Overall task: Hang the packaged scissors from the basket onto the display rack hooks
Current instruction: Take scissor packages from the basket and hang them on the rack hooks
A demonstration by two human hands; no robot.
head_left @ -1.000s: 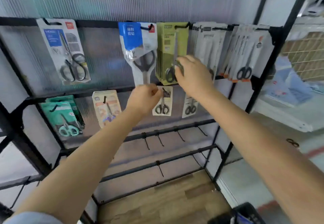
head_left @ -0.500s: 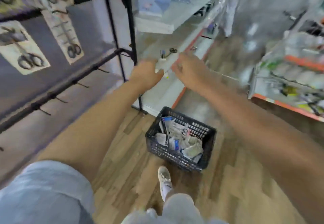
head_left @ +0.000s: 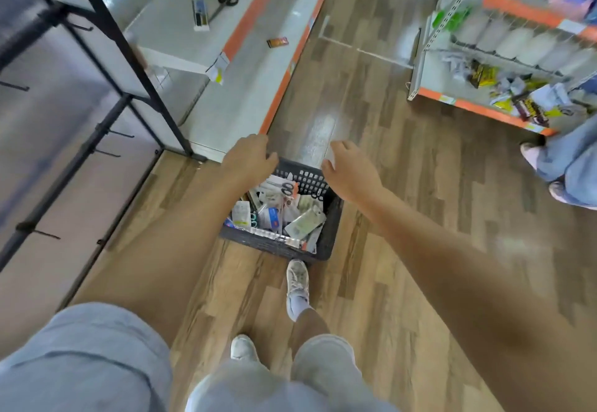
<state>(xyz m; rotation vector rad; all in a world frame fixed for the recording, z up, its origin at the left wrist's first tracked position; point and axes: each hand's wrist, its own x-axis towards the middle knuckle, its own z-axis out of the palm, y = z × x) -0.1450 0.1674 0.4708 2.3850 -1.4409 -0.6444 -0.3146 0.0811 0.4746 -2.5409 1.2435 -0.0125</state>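
Far to the left of both hands, the black display rack (head_left: 106,121) stands on the wooden floor (head_left: 371,282), its lower hooks (head_left: 113,153) bare and pointing outward. Nearer, the left hand (head_left: 248,159) hovers palm down above the far left corner of the basket (head_left: 281,245); its fingers (head_left: 269,158) are loosely bent and hold nothing. Below and between the two sets of fingers sits that dark plastic basket on the floor, filled with a jumble of packaged scissors (head_left: 281,208), one black-handled pair (head_left: 286,188) lying near the top just under the left fingertips. A white sneaker (head_left: 297,277) rests against the basket's near wall. Beyond the fingers, on a pale low platform (head_left: 245,66), lies a loose pair of scissors (head_left: 224,3). To the right, the right hand (head_left: 352,172) hangs over the basket's far right corner, fingers relaxed and spread a little, gripping nothing. Well off to the right of it stand a stocked shelf (head_left: 504,88) and another person's legs (head_left: 568,159).
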